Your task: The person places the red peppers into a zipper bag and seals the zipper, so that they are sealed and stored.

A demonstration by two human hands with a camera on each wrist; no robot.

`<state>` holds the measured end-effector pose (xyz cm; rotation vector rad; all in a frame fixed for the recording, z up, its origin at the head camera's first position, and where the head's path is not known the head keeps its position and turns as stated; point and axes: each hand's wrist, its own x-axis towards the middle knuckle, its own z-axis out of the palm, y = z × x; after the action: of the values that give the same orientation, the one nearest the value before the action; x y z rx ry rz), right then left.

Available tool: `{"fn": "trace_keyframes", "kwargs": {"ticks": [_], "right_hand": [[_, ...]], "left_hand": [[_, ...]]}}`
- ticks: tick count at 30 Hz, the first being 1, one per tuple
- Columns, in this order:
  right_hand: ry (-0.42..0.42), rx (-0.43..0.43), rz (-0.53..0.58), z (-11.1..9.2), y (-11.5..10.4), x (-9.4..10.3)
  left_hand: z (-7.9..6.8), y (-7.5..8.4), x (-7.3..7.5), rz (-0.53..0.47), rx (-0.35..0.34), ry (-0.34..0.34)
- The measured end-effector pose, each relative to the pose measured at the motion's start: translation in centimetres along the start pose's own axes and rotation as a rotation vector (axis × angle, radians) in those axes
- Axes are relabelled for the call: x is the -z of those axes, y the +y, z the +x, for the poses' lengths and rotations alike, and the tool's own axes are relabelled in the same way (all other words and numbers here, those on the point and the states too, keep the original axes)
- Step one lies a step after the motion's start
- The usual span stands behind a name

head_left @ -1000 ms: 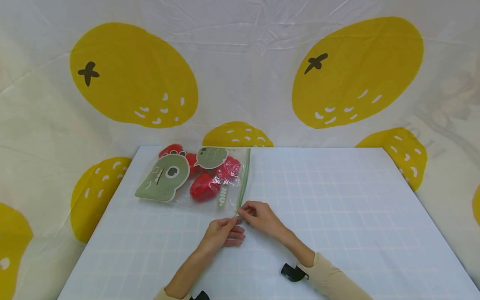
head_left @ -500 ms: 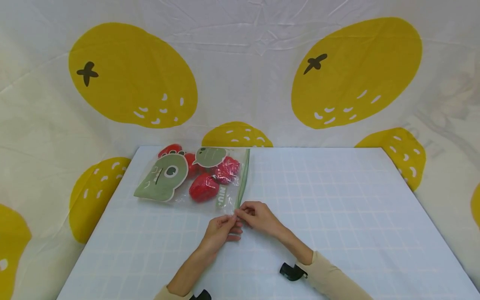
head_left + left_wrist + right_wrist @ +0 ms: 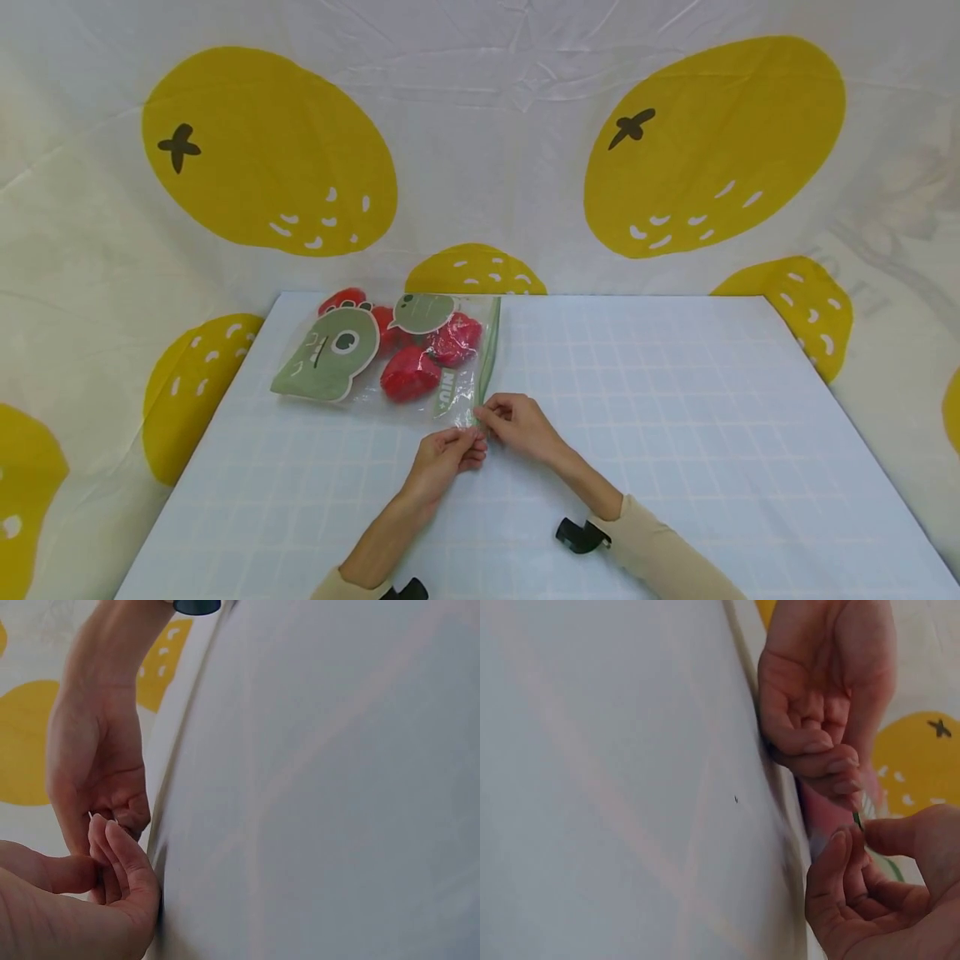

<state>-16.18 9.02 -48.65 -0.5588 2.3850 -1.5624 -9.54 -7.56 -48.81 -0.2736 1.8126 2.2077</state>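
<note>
A clear zip bag with green cartoon animal prints lies flat at the back left of the table in the head view. Several rounded red things show through its plastic; their kind is unclear. At its near right corner, my left hand pinches the edge between thumb and fingers. Just beyond, my right hand pinches the green zip strip. A sliver of green edge shows between the hands in the right wrist view. The left wrist view shows both hands close together, fingers hiding the bag.
A pale blue checked cloth covers the table, stretching away to the right of the bag. Behind hangs a white curtain printed with yellow fruit. Black wrist cameras sit at the cuffs of beige sleeves.
My right hand has shifted slightly away from me along the zip strip. The left hand's loose fingers have curled in closer. The bag has stayed nearly in place.
</note>
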Motion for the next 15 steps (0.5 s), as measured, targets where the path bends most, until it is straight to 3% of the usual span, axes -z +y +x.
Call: {"fn": "trace_keyframes", "kwargs": {"ticks": [15], "right_hand": [[0.031,-0.039,0.016,1.3,0.0,0.8]], "left_hand": [[0.2,0.2,-0.4,0.010,0.007,0.017]]}}
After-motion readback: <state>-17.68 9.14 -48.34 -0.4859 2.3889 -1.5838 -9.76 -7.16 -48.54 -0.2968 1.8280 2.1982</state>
